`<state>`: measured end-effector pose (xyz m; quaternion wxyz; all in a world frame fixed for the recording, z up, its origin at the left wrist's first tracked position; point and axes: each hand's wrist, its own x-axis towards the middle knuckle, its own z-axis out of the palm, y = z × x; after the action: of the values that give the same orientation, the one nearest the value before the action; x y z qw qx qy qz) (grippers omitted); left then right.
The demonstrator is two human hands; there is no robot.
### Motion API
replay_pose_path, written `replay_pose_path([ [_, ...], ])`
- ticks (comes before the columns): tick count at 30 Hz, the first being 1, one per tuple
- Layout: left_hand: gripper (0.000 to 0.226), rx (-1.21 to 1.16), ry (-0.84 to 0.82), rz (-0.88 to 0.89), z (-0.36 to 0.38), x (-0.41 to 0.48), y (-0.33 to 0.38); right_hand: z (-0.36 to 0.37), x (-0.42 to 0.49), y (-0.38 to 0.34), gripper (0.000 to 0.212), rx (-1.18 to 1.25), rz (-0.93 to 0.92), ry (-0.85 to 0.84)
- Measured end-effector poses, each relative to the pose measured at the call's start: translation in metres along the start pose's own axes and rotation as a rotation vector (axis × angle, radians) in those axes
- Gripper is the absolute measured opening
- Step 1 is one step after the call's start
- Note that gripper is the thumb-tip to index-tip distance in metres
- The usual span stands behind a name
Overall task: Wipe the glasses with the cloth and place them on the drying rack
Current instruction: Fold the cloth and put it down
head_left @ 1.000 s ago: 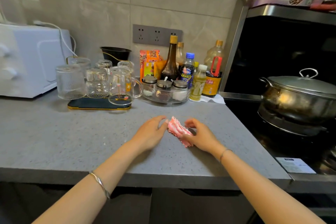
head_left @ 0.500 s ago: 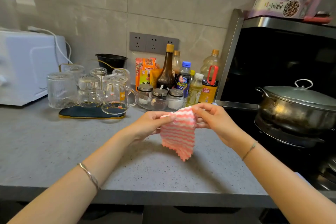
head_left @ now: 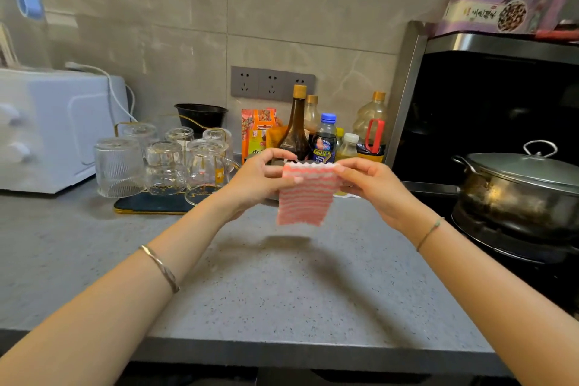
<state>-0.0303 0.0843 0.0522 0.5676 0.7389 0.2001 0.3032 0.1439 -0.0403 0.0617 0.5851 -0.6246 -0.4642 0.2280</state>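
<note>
Now both hands are occupied with the cloth [head_left: 305, 197]. The left hand [head_left: 260, 180] pinches its upper left corner between thumb and fingers, and the right hand [head_left: 372, 189] pinches the upper right corner. The pink-and-white striped cloth hangs spread between them in the middle of the frame, above the counter [head_left: 282, 285] and not touching it. It hangs limp, so I judge it thin, soft and very light. It should wrap around a glass easily, but it gives no firm grip by itself.

The glasses [head_left: 166, 163] stand mouth down, close together, left of the middle of the frame. They are on a dark tray [head_left: 150, 207] with a gold edge and thin gold wires. I take this for the drying rack, though I am not sure.

Glass is hard, smooth and fragile, and slippery if wet; whether these are wet I cannot tell. I think it is best to hold one around the body, not at the thin rim. The piece at the front right has a handle, which is a safer place. Because they stand so near each other, a careless lift could knock a neighbour.
</note>
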Motion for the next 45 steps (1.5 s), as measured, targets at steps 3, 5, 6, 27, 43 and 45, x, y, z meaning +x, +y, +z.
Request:
replay_pose_path([
  [3, 0.034, 0.138, -0.074, 0.021, 0.0, -0.018, -0.014, -0.001, -0.011, 0.017, 0.012, -0.041, 0.047, -0.09],
  [5, 0.027, 0.228, -0.165, -0.023, 0.0, -0.036, -0.034, -0.003, -0.027, 0.034, 0.011, -0.075, 0.124, -0.251],
  [6, 0.023, 0.277, -0.236, -0.054, 0.0, -0.045, -0.045, -0.005, -0.035, 0.042, 0.011, -0.102, 0.186, -0.363],
  [27, 0.025, 0.674, -0.042, -0.166, 0.007, 0.0, -0.108, 0.023, 0.007, 0.116, 0.014, -0.517, 0.184, -0.122],
  [43, 0.018, 0.039, -0.135, -0.365, -0.015, -0.009, -0.092, 0.039, 0.013, 0.089, 0.007, 0.195, 0.578, -0.347],
  [45, 0.022, -0.024, -0.017, -0.33, -0.023, -0.009, -0.096, 0.052, 0.015, 0.088, 0.013, 0.285, 0.614, -0.344],
])
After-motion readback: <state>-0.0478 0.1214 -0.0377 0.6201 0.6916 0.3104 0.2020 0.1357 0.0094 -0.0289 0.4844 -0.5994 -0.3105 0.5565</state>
